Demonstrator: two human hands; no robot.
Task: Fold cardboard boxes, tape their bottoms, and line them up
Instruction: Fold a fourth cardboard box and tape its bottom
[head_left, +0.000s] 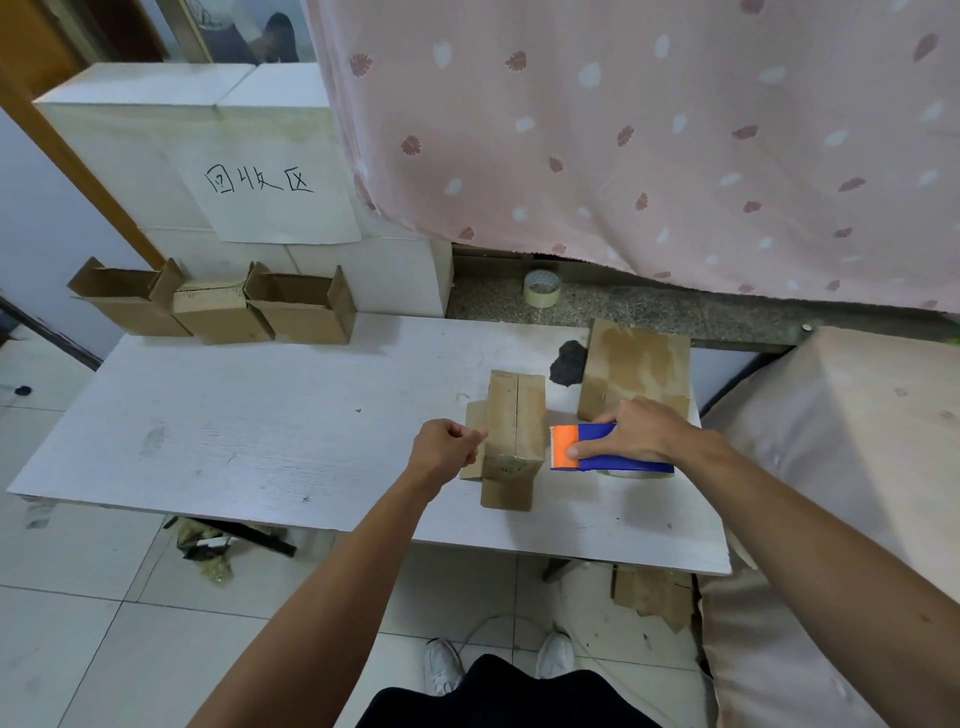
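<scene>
Cardboard box (511, 431): left hand (444, 449) fingers (470, 441) pinch flap (475, 415); right hand (639, 431) grips tape dispenser (618, 452), roll (626, 473) mostly hidden.

Four folded cardboard boxes stand on the bench (260, 441): three open-topped in a row at its far left corner, the left one (127, 306), the middle one (218, 312) and the right one (306, 312), plus a fourth box (511, 431) bottom-up near the front edge. One pile of flat cardboard (636, 369) lies by the far right edge, with one black lump (569, 364) beside it. There is one tape dispenser (602, 432), one tape roll (542, 288) on the ledge (675, 312) beyond the far edge, and two hands, the left hand (447, 449) and the right hand (641, 431).
</scene>
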